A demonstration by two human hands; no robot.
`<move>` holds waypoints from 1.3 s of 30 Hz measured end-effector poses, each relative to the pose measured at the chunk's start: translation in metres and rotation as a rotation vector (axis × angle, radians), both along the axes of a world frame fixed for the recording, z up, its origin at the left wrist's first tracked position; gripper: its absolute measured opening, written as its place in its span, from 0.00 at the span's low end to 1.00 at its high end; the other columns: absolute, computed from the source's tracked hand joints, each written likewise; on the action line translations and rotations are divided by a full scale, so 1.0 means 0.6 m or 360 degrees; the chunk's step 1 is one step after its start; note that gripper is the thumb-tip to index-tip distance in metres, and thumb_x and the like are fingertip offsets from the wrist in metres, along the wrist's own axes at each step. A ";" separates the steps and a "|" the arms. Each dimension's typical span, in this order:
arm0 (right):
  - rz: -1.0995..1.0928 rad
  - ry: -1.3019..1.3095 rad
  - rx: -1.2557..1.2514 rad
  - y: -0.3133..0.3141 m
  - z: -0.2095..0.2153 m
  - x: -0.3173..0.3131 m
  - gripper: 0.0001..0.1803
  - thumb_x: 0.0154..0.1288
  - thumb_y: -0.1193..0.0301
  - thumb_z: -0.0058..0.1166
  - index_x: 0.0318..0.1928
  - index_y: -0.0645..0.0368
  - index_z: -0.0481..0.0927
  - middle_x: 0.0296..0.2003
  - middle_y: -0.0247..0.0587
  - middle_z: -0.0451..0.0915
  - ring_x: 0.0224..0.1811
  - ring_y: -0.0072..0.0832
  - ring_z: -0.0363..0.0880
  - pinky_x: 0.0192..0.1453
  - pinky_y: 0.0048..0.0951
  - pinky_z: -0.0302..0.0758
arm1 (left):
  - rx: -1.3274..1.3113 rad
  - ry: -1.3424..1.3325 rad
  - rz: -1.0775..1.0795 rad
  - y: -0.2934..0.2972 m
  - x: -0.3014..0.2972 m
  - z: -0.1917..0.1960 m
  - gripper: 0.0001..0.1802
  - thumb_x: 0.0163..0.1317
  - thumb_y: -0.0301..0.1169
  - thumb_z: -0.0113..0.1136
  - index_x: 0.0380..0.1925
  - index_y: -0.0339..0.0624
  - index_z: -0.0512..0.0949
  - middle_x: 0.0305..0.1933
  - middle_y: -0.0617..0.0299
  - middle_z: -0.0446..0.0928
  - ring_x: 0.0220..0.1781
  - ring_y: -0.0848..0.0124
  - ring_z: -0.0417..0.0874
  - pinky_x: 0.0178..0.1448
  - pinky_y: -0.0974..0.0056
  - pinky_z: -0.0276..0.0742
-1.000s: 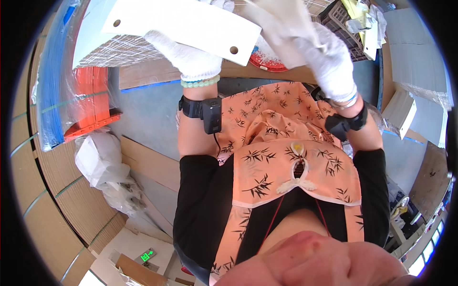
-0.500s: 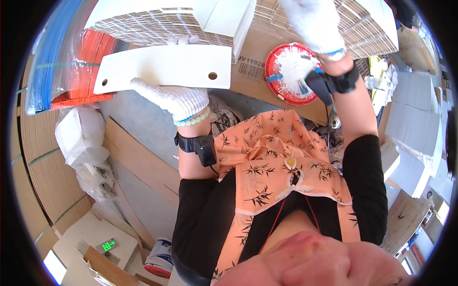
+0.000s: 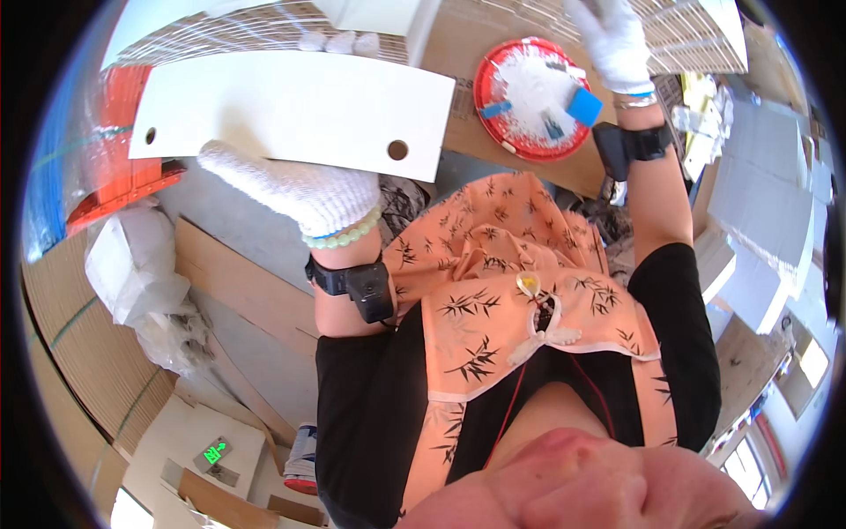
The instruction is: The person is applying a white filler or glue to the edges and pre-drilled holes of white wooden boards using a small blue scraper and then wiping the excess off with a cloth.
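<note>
White card sheet (image 3: 300, 110) (2 holes) crosswise, on gloved left hand (image 3: 291, 189)

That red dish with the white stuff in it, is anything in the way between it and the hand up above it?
Nothing visible blocks it. The right hand in its white glove hovers just above and right of the red dish, with open space between. The left hand is off to the side, holding the white board.

Flat white two-holed card sheet (image 3: 291, 110), held level
</note>
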State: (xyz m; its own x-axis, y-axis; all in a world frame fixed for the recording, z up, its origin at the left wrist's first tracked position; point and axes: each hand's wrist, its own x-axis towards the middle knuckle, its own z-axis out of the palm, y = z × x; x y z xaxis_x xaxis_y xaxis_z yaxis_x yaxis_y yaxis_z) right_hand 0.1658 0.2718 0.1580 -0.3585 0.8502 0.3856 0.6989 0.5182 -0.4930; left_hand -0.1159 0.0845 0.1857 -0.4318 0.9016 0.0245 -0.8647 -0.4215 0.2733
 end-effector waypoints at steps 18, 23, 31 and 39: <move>-0.0509 -0.0750 -0.0947 -0.236 -0.357 0.151 0.28 0.58 0.55 0.61 0.56 0.56 0.79 0.51 0.50 0.82 0.51 0.48 0.82 0.57 0.44 0.78 | 0.0024 -0.0232 -0.0806 0.021 0.082 -0.042 0.55 0.56 0.75 0.51 0.72 0.44 0.62 0.70 0.41 0.64 0.71 0.41 0.66 0.76 0.30 0.54; -0.0589 -0.0546 -0.1019 -0.237 -0.379 0.160 0.26 0.59 0.59 0.60 0.56 0.57 0.79 0.46 0.49 0.84 0.48 0.45 0.84 0.55 0.42 0.79 | -0.0102 -0.0022 -0.0772 0.028 0.085 -0.044 0.54 0.57 0.75 0.50 0.72 0.45 0.62 0.70 0.40 0.66 0.70 0.42 0.68 0.74 0.30 0.58; -0.0497 0.1502 -0.1788 -0.199 -0.236 0.091 0.19 0.65 0.72 0.57 0.54 0.67 0.80 0.42 0.42 0.84 0.39 0.27 0.84 0.43 0.27 0.80 | 0.0026 -0.0219 -0.0701 0.025 0.066 -0.041 0.55 0.59 0.74 0.50 0.73 0.43 0.59 0.71 0.43 0.65 0.71 0.43 0.67 0.72 0.33 0.64; -0.0128 0.1357 -0.1627 -0.217 -0.083 0.023 0.23 0.66 0.73 0.57 0.60 0.71 0.76 0.48 0.47 0.83 0.43 0.31 0.82 0.53 0.32 0.78 | -0.0016 -0.0151 -0.0650 0.019 0.066 -0.027 0.55 0.59 0.74 0.49 0.73 0.42 0.59 0.73 0.47 0.64 0.72 0.44 0.65 0.73 0.33 0.62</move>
State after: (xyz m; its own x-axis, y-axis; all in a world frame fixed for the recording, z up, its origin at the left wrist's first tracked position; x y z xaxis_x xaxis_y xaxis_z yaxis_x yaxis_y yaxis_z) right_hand 0.1793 0.1417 0.1080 -0.2612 0.8970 -0.3566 -0.0096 -0.3719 -0.9282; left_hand -0.0763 0.0961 0.1698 -0.0389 0.9992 -0.0080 -0.9817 -0.0367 0.1870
